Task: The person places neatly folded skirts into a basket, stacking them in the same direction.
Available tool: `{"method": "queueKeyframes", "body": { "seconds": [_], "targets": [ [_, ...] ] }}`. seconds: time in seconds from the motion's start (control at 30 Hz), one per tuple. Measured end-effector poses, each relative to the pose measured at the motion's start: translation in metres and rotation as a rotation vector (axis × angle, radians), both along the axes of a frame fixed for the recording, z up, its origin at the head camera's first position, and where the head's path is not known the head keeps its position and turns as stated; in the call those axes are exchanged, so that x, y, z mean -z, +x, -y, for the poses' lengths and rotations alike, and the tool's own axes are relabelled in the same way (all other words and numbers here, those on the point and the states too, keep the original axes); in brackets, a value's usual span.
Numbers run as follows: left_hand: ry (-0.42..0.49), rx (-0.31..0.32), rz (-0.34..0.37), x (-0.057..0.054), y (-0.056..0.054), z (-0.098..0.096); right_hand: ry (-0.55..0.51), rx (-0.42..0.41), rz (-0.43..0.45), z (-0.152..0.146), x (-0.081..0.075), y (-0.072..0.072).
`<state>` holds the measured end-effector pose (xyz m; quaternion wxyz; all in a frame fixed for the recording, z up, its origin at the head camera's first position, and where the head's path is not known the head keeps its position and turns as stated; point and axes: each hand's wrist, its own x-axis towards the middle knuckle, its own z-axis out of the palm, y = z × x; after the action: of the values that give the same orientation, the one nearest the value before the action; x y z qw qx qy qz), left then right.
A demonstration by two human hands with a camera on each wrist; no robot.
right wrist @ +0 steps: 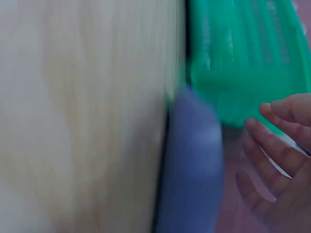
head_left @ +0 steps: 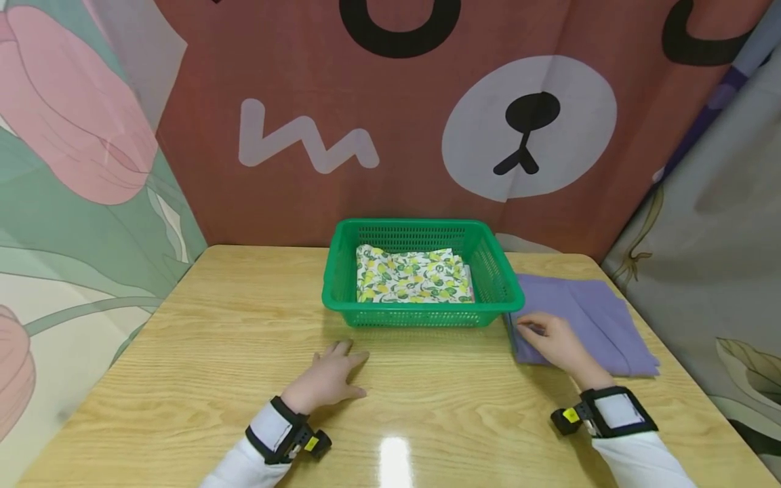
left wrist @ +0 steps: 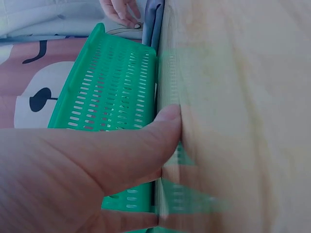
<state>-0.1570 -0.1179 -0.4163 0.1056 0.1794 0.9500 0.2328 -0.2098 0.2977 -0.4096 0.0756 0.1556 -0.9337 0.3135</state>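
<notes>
White sleeves (head_left: pixel 641 464) are being worn nearest the head camera, each being circled at the wrist by a black band (head_left: pixel 622 411) to which a small black camera (head_left: pixel 320 444) is being strapped. Of the two grips, neither is being clenched: the left hand (head_left: pixel 323 381) is being held released, its fingers being spread and its thumb being stretched aside, low at the wooden table (head_left: pixel 439 386) in front of the basket; the right hand (head_left: pixel 558 346) is being held released too, its fingers being gently bent and parted from the thumb, near the left edge of the purple cloth. Contact between that hand and the cloth cannot be made out for certain. This purple cloth (head_left: pixel 601 332) is being laid flat in a folded rectangle on the right side of the table, a crease being shown across it and a greyer layer being exposed along its left edge; its far left corner is being overlapped by the green basket (head_left: pixel 421 316). Inside the basket, a folded lemon-print cloth (head_left: pixel 417 278) is being contained. Both forearms are being extended forward from the near edge, the left being angled inward to the right, the right being angled inward to the left.
</notes>
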Motion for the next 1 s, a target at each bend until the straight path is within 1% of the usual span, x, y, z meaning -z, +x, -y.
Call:
{"method": "queueKeyframes", "body": {
  "seconds": [0.1, 0.23, 0.33, 0.43, 0.53, 0.67, 0.83, 1.0],
  "targets": [
    [-0.004, 0.001, 0.0, 0.0, 0.0, 0.0, 0.074, 0.028, -0.021, -0.02, -0.003, -0.013],
    [-0.006, -0.004, -0.001, -0.001, 0.0, 0.0, 0.178, 0.048, 0.013, -0.04, -0.002, -0.027],
    [-0.004, -0.004, -0.001, -0.002, 0.001, 0.0, 0.24, 0.048, 0.047, -0.049, 0.002, -0.034],
    [-0.003, 0.0, -0.005, -0.001, 0.001, 0.0, 0.284, 0.03, 0.061, -0.056, 0.008, -0.04],
    [0.001, 0.006, -0.007, -0.001, 0.001, -0.001, 0.323, -0.021, 0.039, -0.059, 0.014, -0.043],
    [0.004, 0.009, -0.001, 0.0, 0.001, -0.002, 0.339, -0.085, 0.02, -0.06, 0.017, -0.045],
    [0.004, 0.006, 0.003, 0.001, 0.0, -0.002, 0.322, -0.089, 0.093, -0.058, 0.016, -0.047],
    [0.004, -0.003, 0.003, 0.003, -0.001, 0.0, 0.358, -0.077, 0.178, -0.056, 0.011, -0.048]
  ]
}}
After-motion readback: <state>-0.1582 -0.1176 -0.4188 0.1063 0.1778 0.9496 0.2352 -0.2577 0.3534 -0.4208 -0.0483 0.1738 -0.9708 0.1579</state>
